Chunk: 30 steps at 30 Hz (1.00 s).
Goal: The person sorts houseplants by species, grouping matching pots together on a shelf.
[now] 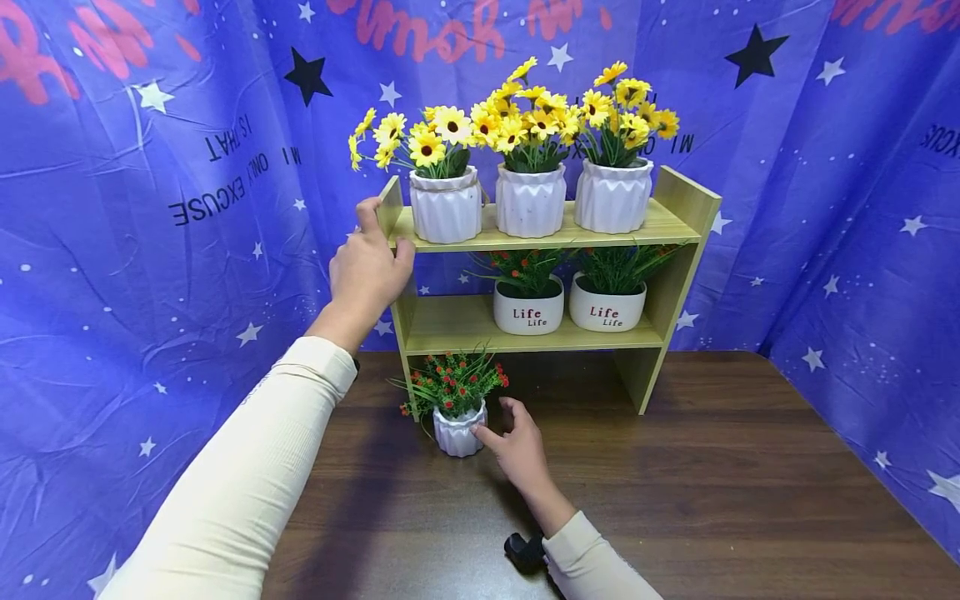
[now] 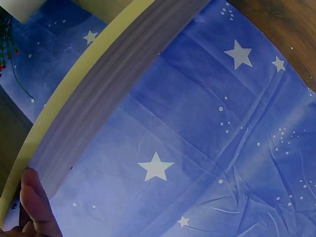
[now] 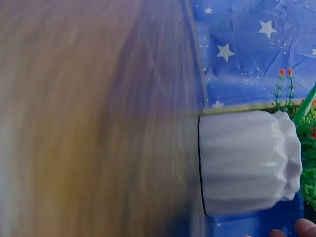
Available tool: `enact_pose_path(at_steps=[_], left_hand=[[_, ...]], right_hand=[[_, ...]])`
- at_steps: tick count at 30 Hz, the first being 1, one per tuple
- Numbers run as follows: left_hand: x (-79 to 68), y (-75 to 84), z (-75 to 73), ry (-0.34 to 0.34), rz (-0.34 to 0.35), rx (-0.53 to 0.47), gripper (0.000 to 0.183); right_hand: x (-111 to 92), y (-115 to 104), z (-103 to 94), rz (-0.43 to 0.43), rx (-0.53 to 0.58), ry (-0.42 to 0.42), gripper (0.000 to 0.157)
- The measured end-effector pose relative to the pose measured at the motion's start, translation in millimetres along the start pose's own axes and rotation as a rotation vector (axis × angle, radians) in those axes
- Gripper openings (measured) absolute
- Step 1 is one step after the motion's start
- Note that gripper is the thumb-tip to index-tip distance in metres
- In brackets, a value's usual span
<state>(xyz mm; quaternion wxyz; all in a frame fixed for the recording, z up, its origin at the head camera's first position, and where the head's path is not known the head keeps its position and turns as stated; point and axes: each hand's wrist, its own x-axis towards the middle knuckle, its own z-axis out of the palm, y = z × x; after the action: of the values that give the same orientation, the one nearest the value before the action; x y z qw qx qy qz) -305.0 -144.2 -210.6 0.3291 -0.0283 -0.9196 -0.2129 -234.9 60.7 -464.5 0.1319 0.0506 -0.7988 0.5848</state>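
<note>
At the left side panel of a two-tier wooden shelf, my left hand grips the panel near its upper end. The left wrist view shows a finger against the panel's outer face. A white fluted pot with small red flowers stands upright on the table, before the shelf's left leg. My right hand is just right of this pot, thumb and fingers spread apart. Its thumb is at the pot's side; whether it touches cannot be told. In the right wrist view, fingertips show below the pot's rim.
On the top tier stand three white pots of yellow flowers. The middle tier holds two white "Life" pots toward the right. A blue starry curtain surrounds the brown table. A black object is by the right wrist.
</note>
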Motion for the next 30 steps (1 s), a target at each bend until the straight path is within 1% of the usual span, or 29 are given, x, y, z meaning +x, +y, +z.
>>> enact_pose_path(at_steps=[5,11,18,25,30], left_hand=[[0.0,-0.7,-0.1,-0.008,-0.006,-0.001,0.056],[0.2,-0.9,-0.5,0.001,0.003,-0.002,0.056],[-0.7,-2.4,-0.9,-0.001,-0.009,0.002,0.056],[-0.3,-1.7,-1.5,-0.008,0.0,-0.001,0.056],[-0.2,-1.4,-0.7,-0.014,0.002,0.009,0.056]], right_hand=[[0,5,9.5,0.016,0.012,-0.003,0.065],[0,9,20.0,0.034,0.019,-0.035,0.068],[2,13,35.0,0.045,0.02,-0.048,0.073],[3,11,43.0,0.035,-0.002,-0.011,0.082],[4,10,47.0,0.024,0.002,0.008,0.084]])
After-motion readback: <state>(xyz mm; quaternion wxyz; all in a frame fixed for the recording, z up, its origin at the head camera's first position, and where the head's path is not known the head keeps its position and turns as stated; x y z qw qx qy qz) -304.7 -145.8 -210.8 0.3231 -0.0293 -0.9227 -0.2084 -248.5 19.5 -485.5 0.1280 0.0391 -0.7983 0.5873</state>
